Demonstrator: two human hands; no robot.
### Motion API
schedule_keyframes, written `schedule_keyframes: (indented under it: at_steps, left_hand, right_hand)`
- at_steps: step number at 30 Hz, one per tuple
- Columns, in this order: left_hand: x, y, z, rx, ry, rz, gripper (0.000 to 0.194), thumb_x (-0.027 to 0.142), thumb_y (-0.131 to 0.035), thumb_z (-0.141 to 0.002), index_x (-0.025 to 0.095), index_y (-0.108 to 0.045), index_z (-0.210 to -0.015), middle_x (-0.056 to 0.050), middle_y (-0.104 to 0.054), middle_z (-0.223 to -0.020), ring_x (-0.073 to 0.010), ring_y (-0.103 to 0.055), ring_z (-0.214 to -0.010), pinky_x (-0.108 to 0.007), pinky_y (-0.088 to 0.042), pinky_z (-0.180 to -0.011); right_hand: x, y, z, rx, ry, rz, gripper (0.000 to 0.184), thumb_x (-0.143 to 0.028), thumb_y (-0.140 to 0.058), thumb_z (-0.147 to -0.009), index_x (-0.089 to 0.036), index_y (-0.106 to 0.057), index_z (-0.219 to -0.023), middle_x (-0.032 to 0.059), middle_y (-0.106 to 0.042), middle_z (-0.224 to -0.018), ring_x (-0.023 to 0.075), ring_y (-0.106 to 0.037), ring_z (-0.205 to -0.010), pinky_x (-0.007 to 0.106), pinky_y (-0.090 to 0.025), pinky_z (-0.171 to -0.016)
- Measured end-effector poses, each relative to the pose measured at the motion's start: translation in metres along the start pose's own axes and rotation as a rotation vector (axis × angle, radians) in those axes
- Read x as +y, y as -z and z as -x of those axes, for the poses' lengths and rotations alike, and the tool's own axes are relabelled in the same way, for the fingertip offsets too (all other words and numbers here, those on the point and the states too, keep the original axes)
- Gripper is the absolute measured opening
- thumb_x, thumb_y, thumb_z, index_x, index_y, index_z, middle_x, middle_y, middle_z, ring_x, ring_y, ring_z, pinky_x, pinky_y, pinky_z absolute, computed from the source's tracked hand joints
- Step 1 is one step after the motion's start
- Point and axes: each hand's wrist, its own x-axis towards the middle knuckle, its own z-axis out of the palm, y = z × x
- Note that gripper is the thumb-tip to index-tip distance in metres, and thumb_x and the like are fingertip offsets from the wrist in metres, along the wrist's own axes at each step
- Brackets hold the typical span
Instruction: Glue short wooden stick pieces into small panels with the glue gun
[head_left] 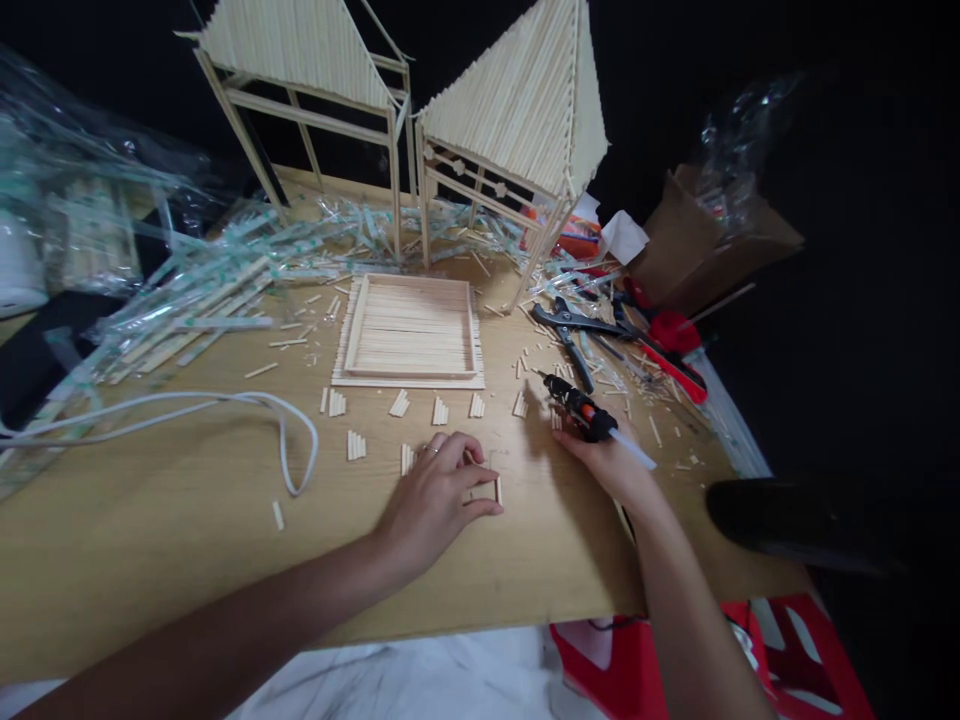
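Note:
My left hand point(442, 485) is low over the table, thumb and fingers closed on a short wooden stick point(499, 490) that stands near the tabletop. To the right, my right hand point(600, 455) grips a black glue gun point(581, 408), its nozzle pointing up and left and a clear glue stick coming out of its back. Small stepped bundles of cut sticks, such as one bundle point(356, 446) and another point(440, 411), lie in rows around my left hand. Behind them is a rectangular stick tray point(409, 383) with raised edges.
Two stick-built house models, one left point(300, 60) and one right point(510, 110), stand at the back. Plastic wrappers point(225, 260) litter the left. Black cutters point(577, 325), red-handled pliers point(675, 375) and a cardboard box point(690, 240) lie right. A white cable point(285, 420) loops at left.

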Motion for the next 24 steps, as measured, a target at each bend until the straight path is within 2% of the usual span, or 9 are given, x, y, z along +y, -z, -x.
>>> schedule_keyframes:
  at_steps: [6, 9, 13, 16, 18, 24]
  left_hand:
    - [-0.001, 0.000, 0.000, -0.005, 0.006, 0.008, 0.027, 0.040, -0.070, -0.074, 0.024, -0.070, -0.095, -0.004, -0.055, -0.099, -0.0212, -0.049, -0.096, -0.036, -0.043, -0.081]
    - [-0.001, 0.000, 0.000, -0.005, 0.015, 0.018, 0.027, 0.040, -0.070, -0.074, 0.025, -0.070, -0.095, -0.004, -0.055, -0.099, -0.0210, -0.049, -0.096, -0.036, -0.043, -0.082]
    - [0.000, 0.000, 0.000, -0.002, 0.009, 0.020, 0.024, 0.039, -0.069, -0.075, 0.024, -0.070, -0.093, -0.004, -0.054, -0.101, -0.0206, -0.048, -0.097, -0.036, -0.042, -0.083]
    - [0.001, 0.001, -0.001, 0.000, -0.009, 0.016, 0.020, 0.038, -0.068, -0.076, 0.022, -0.069, -0.090, -0.004, -0.054, -0.101, -0.0210, -0.048, -0.099, -0.036, -0.042, -0.083]
    - [0.001, 0.001, -0.001, -0.004, -0.017, 0.004, 0.018, 0.037, -0.068, -0.077, 0.022, -0.068, -0.088, -0.003, -0.054, -0.101, -0.0213, -0.047, -0.099, -0.037, -0.042, -0.084]
    - [0.001, 0.000, 0.000, -0.003, -0.013, -0.021, 0.014, 0.034, -0.067, -0.078, 0.022, -0.068, -0.086, -0.003, -0.054, -0.099, -0.0216, -0.047, -0.098, -0.037, -0.043, -0.082]
  right_hand:
    - [0.004, -0.002, -0.004, -0.038, -0.028, -0.042, 0.028, -0.034, -0.068, -0.071, -0.017, -0.066, -0.093, 0.0050, -0.066, -0.083, 0.0231, -0.058, -0.080, 0.035, -0.044, -0.072]
    - [-0.008, -0.001, 0.004, 0.005, -0.069, -0.082, 0.034, -0.036, -0.071, -0.070, -0.018, -0.067, -0.098, 0.0045, -0.066, -0.083, 0.0230, -0.059, -0.080, 0.035, -0.044, -0.072]
    - [-0.036, -0.004, 0.038, -0.016, -0.108, -0.228, 0.038, -0.036, -0.073, -0.071, -0.020, -0.065, -0.105, 0.0048, -0.066, -0.092, 0.0211, -0.060, -0.080, 0.032, -0.044, -0.073]
    - [-0.050, -0.015, 0.068, -0.097, -0.118, -0.254, 0.030, -0.034, -0.073, -0.073, -0.022, -0.065, -0.099, 0.0043, -0.066, -0.094, 0.0214, -0.060, -0.083, 0.032, -0.044, -0.075]
    - [-0.053, -0.024, 0.082, -0.108, -0.131, -0.252, 0.024, -0.033, -0.072, -0.073, -0.021, -0.064, -0.092, 0.0037, -0.066, -0.090, 0.0211, -0.060, -0.080, 0.031, -0.043, -0.072]
    - [-0.051, -0.037, 0.089, -0.088, -0.126, -0.209, 0.016, -0.028, -0.070, -0.072, -0.022, -0.061, -0.085, 0.0012, -0.065, -0.082, 0.0204, -0.059, -0.076, 0.028, -0.043, -0.069]
